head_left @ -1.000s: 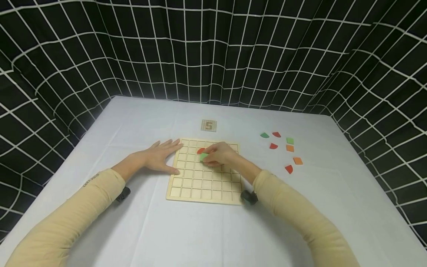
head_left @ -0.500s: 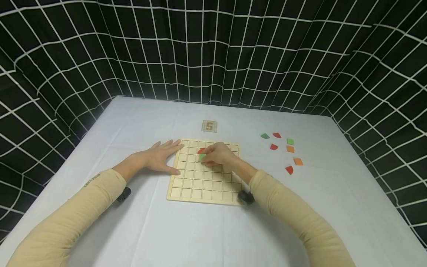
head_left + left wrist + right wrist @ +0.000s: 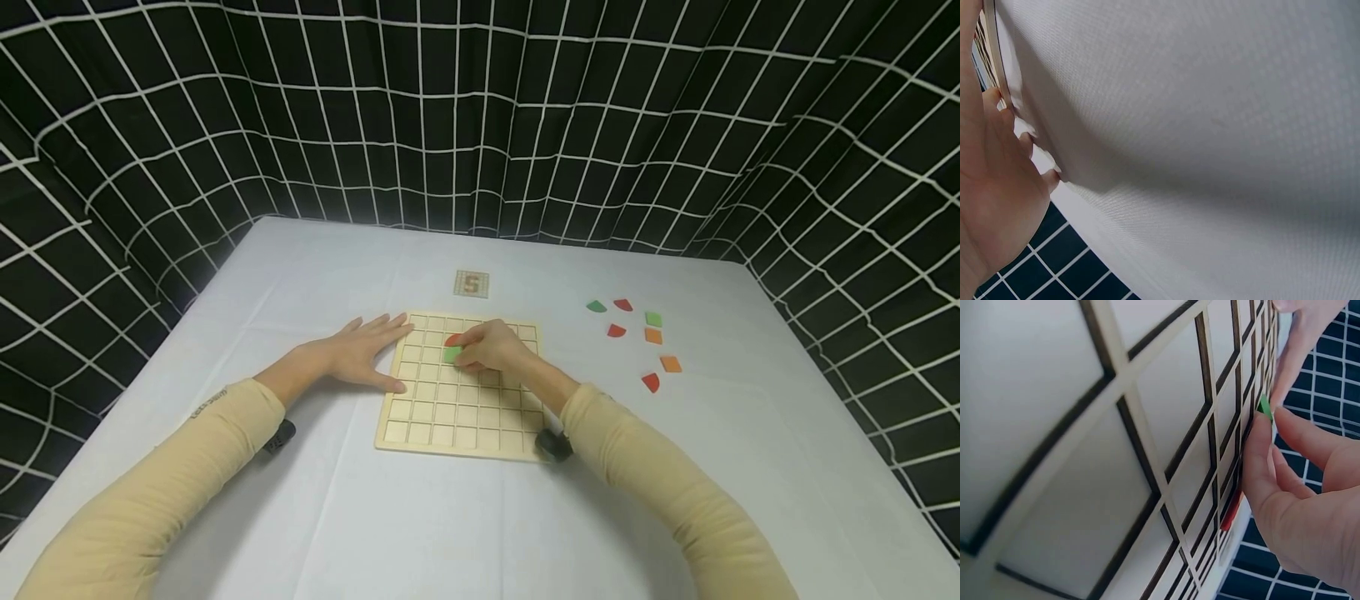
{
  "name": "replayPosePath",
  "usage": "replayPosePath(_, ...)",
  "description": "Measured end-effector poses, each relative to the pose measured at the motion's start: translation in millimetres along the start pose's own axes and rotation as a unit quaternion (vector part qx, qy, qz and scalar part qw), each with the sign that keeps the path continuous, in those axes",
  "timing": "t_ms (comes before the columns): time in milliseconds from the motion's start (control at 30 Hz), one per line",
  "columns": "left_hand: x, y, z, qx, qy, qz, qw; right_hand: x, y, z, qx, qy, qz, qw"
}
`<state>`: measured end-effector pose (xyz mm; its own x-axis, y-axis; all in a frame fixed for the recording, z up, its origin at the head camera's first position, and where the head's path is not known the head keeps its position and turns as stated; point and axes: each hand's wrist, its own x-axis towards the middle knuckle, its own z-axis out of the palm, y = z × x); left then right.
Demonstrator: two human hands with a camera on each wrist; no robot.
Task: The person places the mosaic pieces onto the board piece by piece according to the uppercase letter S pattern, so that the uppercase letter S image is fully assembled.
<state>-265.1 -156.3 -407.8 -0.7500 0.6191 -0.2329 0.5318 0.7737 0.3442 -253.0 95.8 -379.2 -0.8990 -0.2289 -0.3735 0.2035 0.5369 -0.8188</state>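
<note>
A light wooden grid board (image 3: 465, 415) lies on the white table. In the head view my right hand (image 3: 491, 346) is over its upper middle, pinching a green square tile (image 3: 452, 355) low at the grid. The right wrist view shows the green tile (image 3: 1264, 407) at the tips of the thumb and forefinger. A red quarter-circle tile (image 3: 453, 340) sits on the board just beyond the green one, partly hidden by the fingers. My left hand (image 3: 360, 352) lies with fingers spread at the board's left edge, its fingertips and thumb touching the rim.
Right of the board lie loose tiles: a dark green quarter-circle (image 3: 596, 307), several red ones (image 3: 617, 331), a light green square (image 3: 654, 319) and two orange pieces (image 3: 671, 364). A small patterned card (image 3: 472, 284) lies behind the board. A black gridded curtain (image 3: 465, 125) surrounds the table.
My right hand has shifted the green square tile slightly left, to just below the red quarter-circle. The left hand keeps its place at the board's edge.
</note>
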Motion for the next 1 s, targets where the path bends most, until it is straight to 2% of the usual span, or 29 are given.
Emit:
replayPosePath(333, 0.8, -0.8, 1.0, 0.005, -0.001, 0.000, 1.0000, -1.3, -0.4, 2.2, -0.022, 0.019, -0.008, 0.9995)
replayPosePath(500, 0.0, -0.1, -0.3, 0.006, 0.001, 0.003, 1.0000, -4.8, -0.5, 6.1, 0.010, 0.024, -0.017, 0.9995)
replayPosePath(600, 0.1, 0.0, -0.9, 0.005, 0.004, 0.006, 1.0000, -7.6, -0.5, 8.9, 0.034, 0.014, -0.025, 0.9990)
replayPosePath(800, 0.2, -0.5, 0.8, 0.001, 0.007, 0.008, 0.9999, -6.5, 0.8, 14.5, 0.038, -0.026, -0.064, 0.9969)
replayPosePath(1000, -0.5, -0.5, -0.7, -0.001, 0.005, 0.008, 1.0000, -3.8, 0.1, 17.7, -0.027, -0.058, -0.096, 0.9934)
